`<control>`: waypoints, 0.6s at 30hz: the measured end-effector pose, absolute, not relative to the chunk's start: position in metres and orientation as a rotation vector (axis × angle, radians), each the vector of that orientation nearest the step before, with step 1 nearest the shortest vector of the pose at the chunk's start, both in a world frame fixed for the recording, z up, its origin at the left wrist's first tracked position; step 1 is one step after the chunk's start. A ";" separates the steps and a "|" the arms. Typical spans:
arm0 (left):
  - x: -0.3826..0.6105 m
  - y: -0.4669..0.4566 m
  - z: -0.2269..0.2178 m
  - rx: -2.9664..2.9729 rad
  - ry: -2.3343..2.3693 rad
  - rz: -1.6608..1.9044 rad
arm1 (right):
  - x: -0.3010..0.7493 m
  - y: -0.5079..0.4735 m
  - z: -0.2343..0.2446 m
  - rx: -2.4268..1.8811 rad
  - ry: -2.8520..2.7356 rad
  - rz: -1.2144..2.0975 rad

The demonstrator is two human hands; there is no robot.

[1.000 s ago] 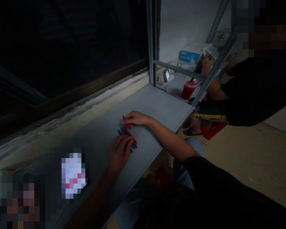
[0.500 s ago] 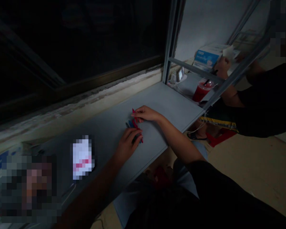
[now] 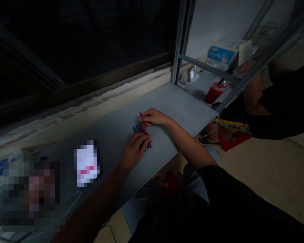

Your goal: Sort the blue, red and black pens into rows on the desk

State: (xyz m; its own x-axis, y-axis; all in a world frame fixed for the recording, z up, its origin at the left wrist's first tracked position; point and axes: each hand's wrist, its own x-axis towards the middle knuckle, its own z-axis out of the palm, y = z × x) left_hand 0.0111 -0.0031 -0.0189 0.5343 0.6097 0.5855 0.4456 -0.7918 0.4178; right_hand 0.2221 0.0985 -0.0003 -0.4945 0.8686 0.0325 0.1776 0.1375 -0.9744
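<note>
A small bunch of red and blue pens [image 3: 143, 129] lies on the grey tabletop [image 3: 172, 104]. My left hand [image 3: 133, 150] rests on the near end of the bunch, fingers laid over the pens. My right hand [image 3: 154, 116] pinches the far end of a red pen between its fingertips. The room is dim, so how many pens each hand touches is hard to make out.
A dark window runs along the far side above a pale sill [image 3: 96, 101]. A metal shelf frame [image 3: 182, 44] stands at the table's right end, with a red drink cup [image 3: 215, 91] and a blue box [image 3: 221, 55] beyond. Another person in dark clothes [image 3: 276, 101] sits on the right.
The view has shifted a little left and up. Both hands stay on the pens, with only slight shifts of the fingers.
</note>
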 end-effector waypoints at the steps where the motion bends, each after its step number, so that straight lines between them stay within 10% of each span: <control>1: 0.011 -0.003 -0.019 2.563 0.898 1.099 | 0.221 0.098 0.000 -1.006 -1.787 1.390; 18: 0.009 -0.004 -0.020 2.573 0.935 1.094 | 0.220 0.096 0.002 -1.037 -1.820 1.336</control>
